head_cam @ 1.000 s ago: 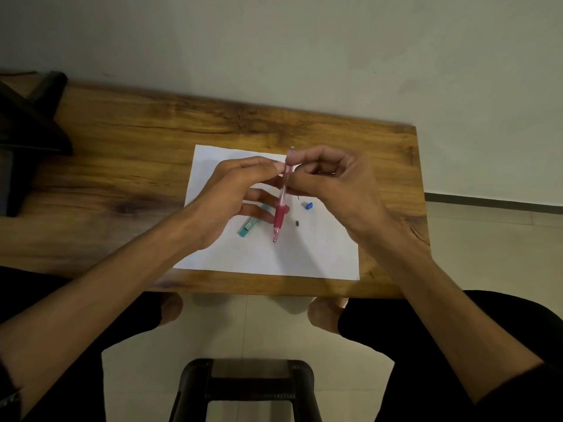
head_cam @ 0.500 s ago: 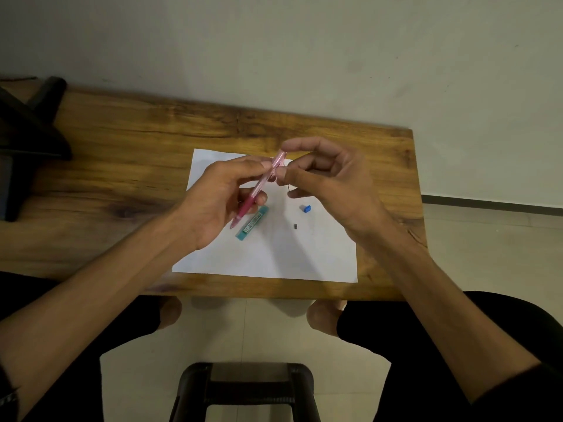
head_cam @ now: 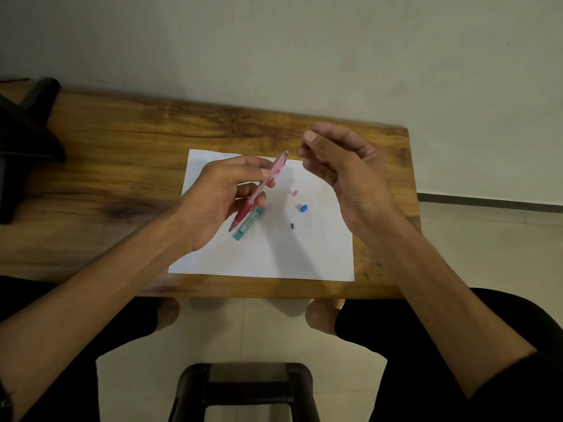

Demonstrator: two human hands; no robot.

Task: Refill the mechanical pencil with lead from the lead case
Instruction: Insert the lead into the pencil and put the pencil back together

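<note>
Mechanical pencil [head_cam: 259, 192], pink and translucent, is held in the left hand [head_cam: 219, 196], pinched between thumb and fingers around its middle. It slants above the paper, tip pointing down toward the person and open back end raised toward the right hand [head_cam: 344, 175]. That hand hovers just beside the pencil's back end with thumb and forefinger pressed together; whether a lead sits between them is too fine to see. The two hands do not touch.

Beneath them lies one white sheet of paper [head_cam: 274, 254] on a wooden tabletop [head_cam: 122, 166]. On the sheet rests one teal lead case [head_cam: 248, 224], just under the pencil's tip; its label carries printing too small to read. Three small loose pieces lie apart on the paper to the right of the case: one pale pink piece [head_cam: 294, 193], one blue piece [head_cam: 303, 208] and one dark piece [head_cam: 292, 226].

At the tabletop's far left stands a dark object [head_cam: 27, 141], only partly in view. One dark stool [head_cam: 246, 388] stands on the floor between the person's knees.
</note>
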